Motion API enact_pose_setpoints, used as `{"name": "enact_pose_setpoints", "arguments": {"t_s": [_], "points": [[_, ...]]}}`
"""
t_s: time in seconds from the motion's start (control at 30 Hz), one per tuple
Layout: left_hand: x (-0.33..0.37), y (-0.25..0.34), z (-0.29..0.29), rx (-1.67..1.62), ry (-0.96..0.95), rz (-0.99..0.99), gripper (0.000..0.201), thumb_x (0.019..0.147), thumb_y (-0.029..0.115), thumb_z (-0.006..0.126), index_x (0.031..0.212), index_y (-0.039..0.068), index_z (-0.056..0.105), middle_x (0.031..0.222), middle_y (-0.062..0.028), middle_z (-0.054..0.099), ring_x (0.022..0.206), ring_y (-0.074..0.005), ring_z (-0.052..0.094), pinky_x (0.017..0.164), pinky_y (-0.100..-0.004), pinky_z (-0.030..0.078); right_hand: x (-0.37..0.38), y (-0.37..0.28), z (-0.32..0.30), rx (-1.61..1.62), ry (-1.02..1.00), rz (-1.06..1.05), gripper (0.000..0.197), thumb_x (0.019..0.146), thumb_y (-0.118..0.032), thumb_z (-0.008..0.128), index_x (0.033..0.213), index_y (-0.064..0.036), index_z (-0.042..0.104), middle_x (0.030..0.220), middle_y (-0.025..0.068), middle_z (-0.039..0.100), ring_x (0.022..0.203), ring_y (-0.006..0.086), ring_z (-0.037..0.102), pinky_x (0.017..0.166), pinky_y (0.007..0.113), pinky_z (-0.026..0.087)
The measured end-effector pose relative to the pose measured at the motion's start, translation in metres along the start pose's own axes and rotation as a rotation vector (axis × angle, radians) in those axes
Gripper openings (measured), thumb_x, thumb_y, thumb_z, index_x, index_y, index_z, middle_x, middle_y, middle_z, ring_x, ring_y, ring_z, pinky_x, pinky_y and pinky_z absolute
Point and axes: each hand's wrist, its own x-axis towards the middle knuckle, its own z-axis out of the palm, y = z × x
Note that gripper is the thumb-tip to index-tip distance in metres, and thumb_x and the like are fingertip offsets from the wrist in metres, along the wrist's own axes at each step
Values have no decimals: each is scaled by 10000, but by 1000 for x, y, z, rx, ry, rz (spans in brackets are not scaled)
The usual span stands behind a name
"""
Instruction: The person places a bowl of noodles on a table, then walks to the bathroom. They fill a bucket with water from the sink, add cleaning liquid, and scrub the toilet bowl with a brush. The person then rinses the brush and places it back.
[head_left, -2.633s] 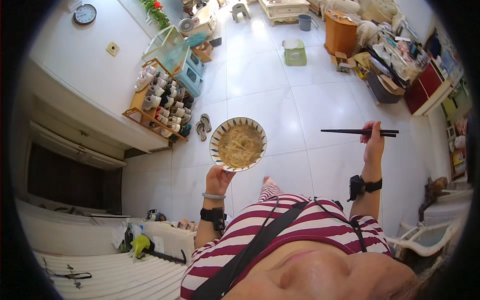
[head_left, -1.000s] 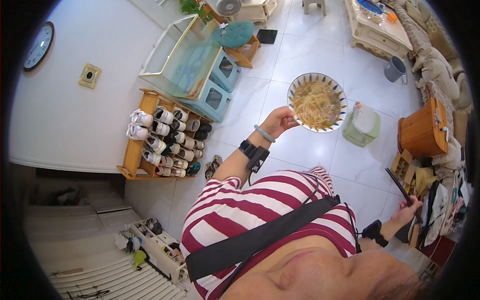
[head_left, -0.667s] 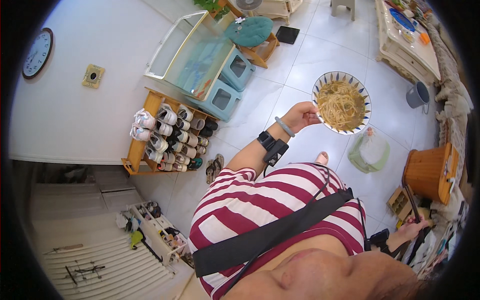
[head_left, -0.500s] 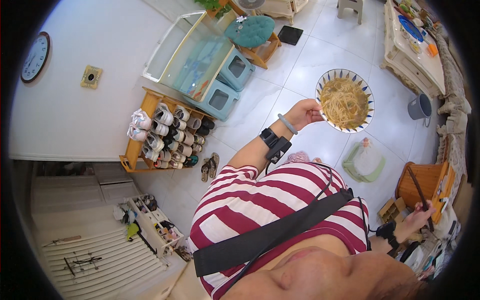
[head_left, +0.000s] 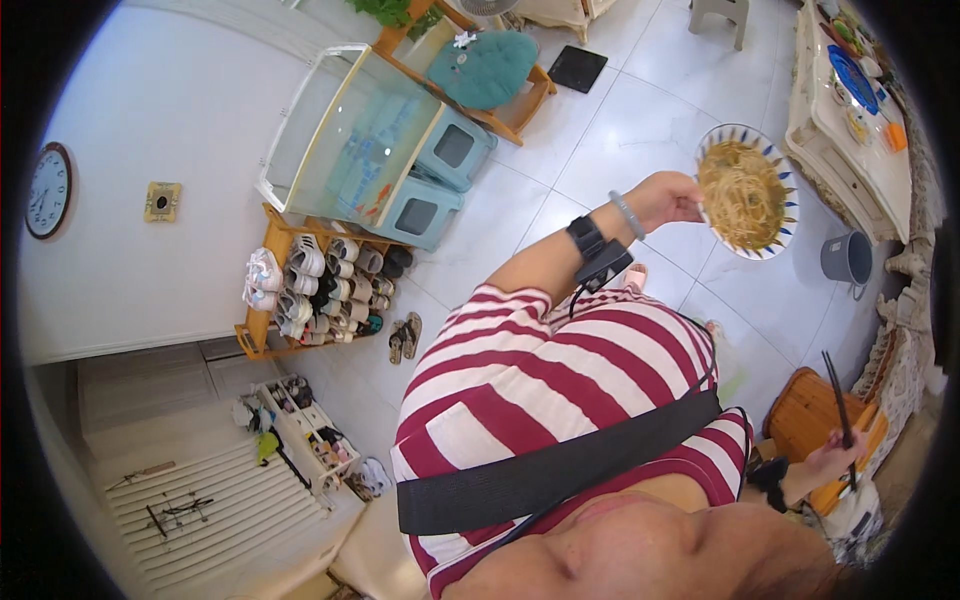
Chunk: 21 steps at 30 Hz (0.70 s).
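A white bowl (head_left: 790,200) with blue markings around its rim is held out in front of me, over the tiled floor. Noodles in a brownish broth (head_left: 742,195) fill it. My left hand (head_left: 672,200) is closed on the bowl's left edge; its wrist carries a pale bangle and a black strap with a small box. Off to the right, my right hand (head_left: 832,456) grips a pair of dark chopsticks (head_left: 836,392), which point away from me and stay well apart from the bowl. The right fingers are small in the picture and partly hidden.
Beyond the bowl stands a cream table (head_left: 850,165) holding a blue tray. A grey bin (head_left: 846,258) sits nearby, and a wooden stool-like box (head_left: 800,405) is beside my right arm. Leftward are a glass tank (head_left: 345,150), blue stools (head_left: 425,212) and a shoe rack (head_left: 262,325).
The bowl in my left hand has shifted to the right. My right hand has moved slightly closer to my body, and the chopsticks now show as two separate sticks.
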Motion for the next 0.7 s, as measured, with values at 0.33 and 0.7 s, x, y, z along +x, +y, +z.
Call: {"name": "enact_pose_setpoints", "arguments": {"t_s": [0.33, 0.7], "points": [[82, 3, 41, 8, -10, -29, 141, 683, 41, 536, 757, -78, 519, 800, -169, 556, 718, -243, 573, 711, -341, 482, 25, 1, -25, -142, 398, 165, 373, 863, -345, 298, 779, -38, 491, 649, 40, 462, 522, 129, 381, 488, 228, 325], [140, -21, 79, 60, -82, -167, 178, 676, 50, 549, 813, -55, 505, 831, -135, 554, 769, -213, 560, 741, -338, 462, 123, 7, 11, -76, 99, 8, 242, 810, -288, 430, 890, -72, 505, 807, 26, 470, 747, 133, 432, 650, 246, 375]]}}
